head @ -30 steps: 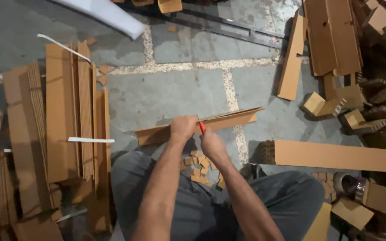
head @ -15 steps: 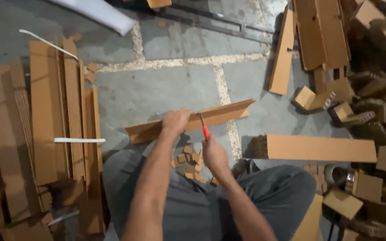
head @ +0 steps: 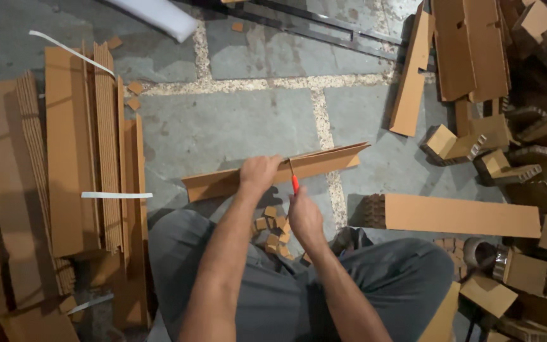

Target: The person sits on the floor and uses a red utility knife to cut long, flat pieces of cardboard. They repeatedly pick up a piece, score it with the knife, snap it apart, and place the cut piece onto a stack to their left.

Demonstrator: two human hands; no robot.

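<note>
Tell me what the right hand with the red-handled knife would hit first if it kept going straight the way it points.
The right hand aims its red-handled knife up at the long cardboard angle strip that the left hand grips. The blade tip already seems to be at the strip, so that comes first, though depth is hard to judge.

- A stack of long cardboard strips [head: 83,152] lies on the left, bound by a white strap [head: 116,195].
- A white foam roll [head: 156,18] rests at the top edge.
- Small cardboard offcuts [head: 272,228] sit heaped on the stone floor [head: 235,120].
- A flat cardboard strip [head: 460,215] lies to the right.
- Folded cardboard corner pieces [head: 514,158] are piled at the far right.
- A leaning cardboard strip [head: 413,73] stands just beside taller boards.
</note>
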